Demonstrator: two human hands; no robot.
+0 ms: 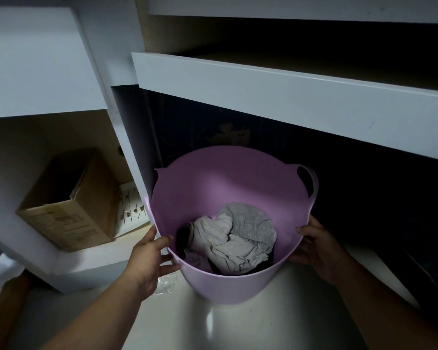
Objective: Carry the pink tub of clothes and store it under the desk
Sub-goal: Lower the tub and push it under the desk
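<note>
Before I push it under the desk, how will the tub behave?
The tub is probably light: only a few crumpled clothes lie at its bottom. Its rim looks thin and may flex where the left hand and right hand hold it. On the glossy floor it should slide rather than tip.

We count one pink tub (208, 188) on the floor at the edge of the desk (288, 97) opening, with two handles on its rim. Inside lie one pale grey bundle of clothes (238, 236) and one dark piece, mostly hidden. We see two hands: the left hand (147, 258) and the right hand (319, 248). One cardboard box (71, 205) stands on the low shelf (99, 261).
</note>
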